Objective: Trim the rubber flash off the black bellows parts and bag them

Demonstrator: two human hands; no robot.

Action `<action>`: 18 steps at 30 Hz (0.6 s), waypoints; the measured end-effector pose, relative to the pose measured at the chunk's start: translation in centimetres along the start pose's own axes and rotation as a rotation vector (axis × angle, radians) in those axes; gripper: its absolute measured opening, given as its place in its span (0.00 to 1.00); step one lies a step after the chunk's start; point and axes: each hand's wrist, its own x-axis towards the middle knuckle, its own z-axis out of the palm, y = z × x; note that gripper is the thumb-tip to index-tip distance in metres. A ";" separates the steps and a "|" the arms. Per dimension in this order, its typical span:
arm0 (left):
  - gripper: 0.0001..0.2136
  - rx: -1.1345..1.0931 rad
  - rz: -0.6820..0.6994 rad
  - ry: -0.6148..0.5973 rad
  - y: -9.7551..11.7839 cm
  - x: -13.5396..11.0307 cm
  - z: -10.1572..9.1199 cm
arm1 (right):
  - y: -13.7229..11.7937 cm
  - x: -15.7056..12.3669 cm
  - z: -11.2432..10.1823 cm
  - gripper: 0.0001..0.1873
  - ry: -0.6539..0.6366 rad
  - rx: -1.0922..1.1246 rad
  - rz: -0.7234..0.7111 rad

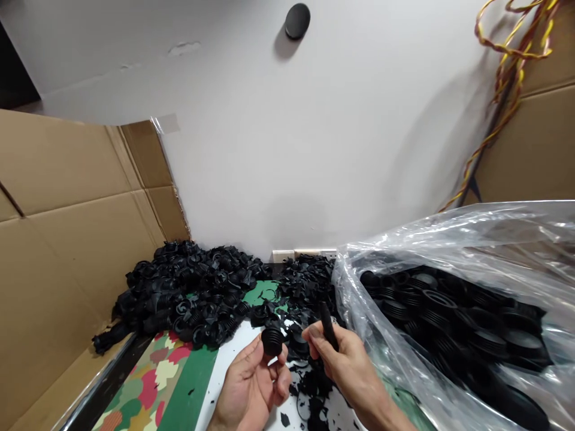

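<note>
My left hand (pixel 254 383) pinches a small black ribbed rubber bellows (pixel 272 341) between thumb and fingers, just left of the centre of the work surface. Close on its right, my right hand (pixel 339 356) is closed around a slim black handle (pixel 329 326) that sticks up past the knuckles. The working end of that tool is hidden by the fingers. The two hands are a short way apart. Beneath and between them lie thin black rubber scraps (pixel 312 389) on a white surface (pixel 233 341).
A large heap of black ribbed parts (pixel 193 293) lies at the left against a cardboard sheet (pixel 81 197). More black trimmings (pixel 309 281) pile up near the wall (pixel 336 131). At right, a clear plastic bag (pixel 359 311) holds larger black ribbed pieces (pixel 449 317). Twisted yellow-brown wire (pixel 512 72) hangs upper right.
</note>
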 end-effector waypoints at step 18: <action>0.08 0.121 0.098 0.134 0.1 0.1 -0.3 | -0.7 -1.1 1.6 0.12 -0.100 0.262 0.052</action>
